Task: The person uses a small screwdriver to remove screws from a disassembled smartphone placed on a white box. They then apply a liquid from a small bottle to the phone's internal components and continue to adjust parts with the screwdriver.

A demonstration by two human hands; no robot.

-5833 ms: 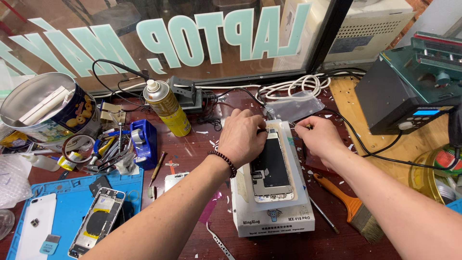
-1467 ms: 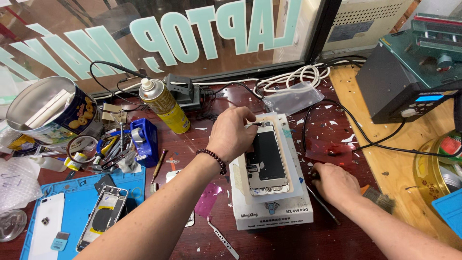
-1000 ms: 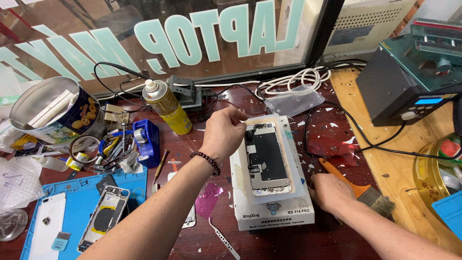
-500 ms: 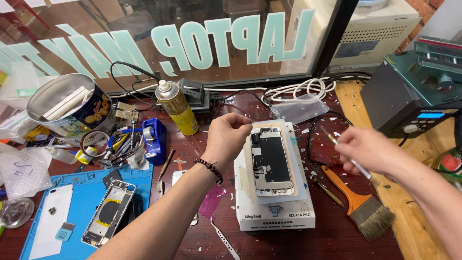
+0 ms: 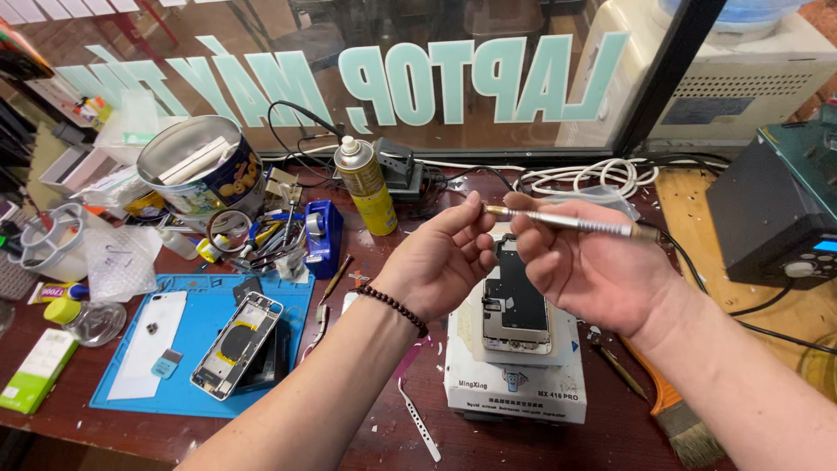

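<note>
Head view | right hand grips slim metal screwdriver level above opened phone | left hand pinches its tip, fingers closed | phone lies on white heating pad, tabletop | driver not yet on phone; screws still untouched

screwdriver — knurled metal, dull sheen | spray can — glossy yellow metal | work mat — matt blue rubbery | brush handle glossy orange plastic | tin shiny metal | benchtop worn dark wood
</note>
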